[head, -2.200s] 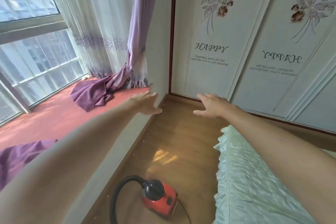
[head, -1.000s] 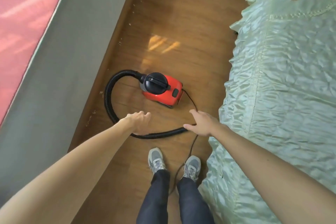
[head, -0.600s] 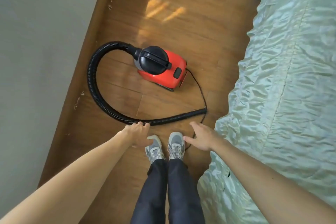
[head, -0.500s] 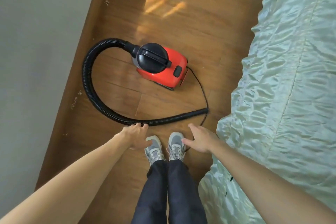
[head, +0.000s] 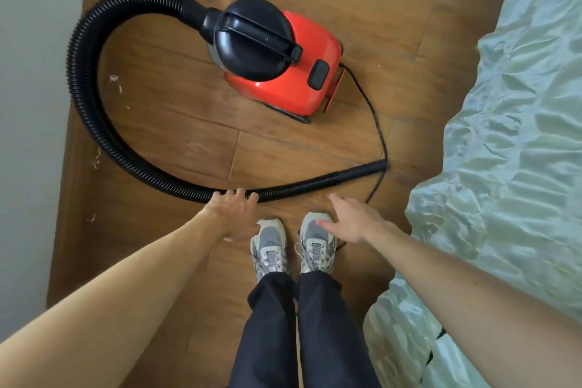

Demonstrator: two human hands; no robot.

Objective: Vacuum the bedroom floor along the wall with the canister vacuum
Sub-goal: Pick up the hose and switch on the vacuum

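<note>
A small red canister vacuum (head: 283, 72) with a black top and handle stands on the wooden floor (head: 378, 3) ahead of me. Its black ribbed hose (head: 82, 98) loops left along the wall and curves back to end at a nozzle tip (head: 371, 167) near the bed. My left hand (head: 233, 214) is spread just over the hose's near stretch, fingertips at the hose, holding nothing. My right hand (head: 349, 220) hovers open above my right shoe, a little short of the hose.
A grey wall (head: 28, 135) with a wooden skirting runs down the left. A bed with a pale green satin cover (head: 504, 167) fills the right. A thin black power cord (head: 374, 123) trails from the vacuum past my shoes (head: 293, 242). Small white debris (head: 115, 80) lies by the skirting.
My view dropped from the window and wardrobe to the floor and moved closer to the vacuum. Both hands lowered toward the hose; my left fingertips now reach it.
</note>
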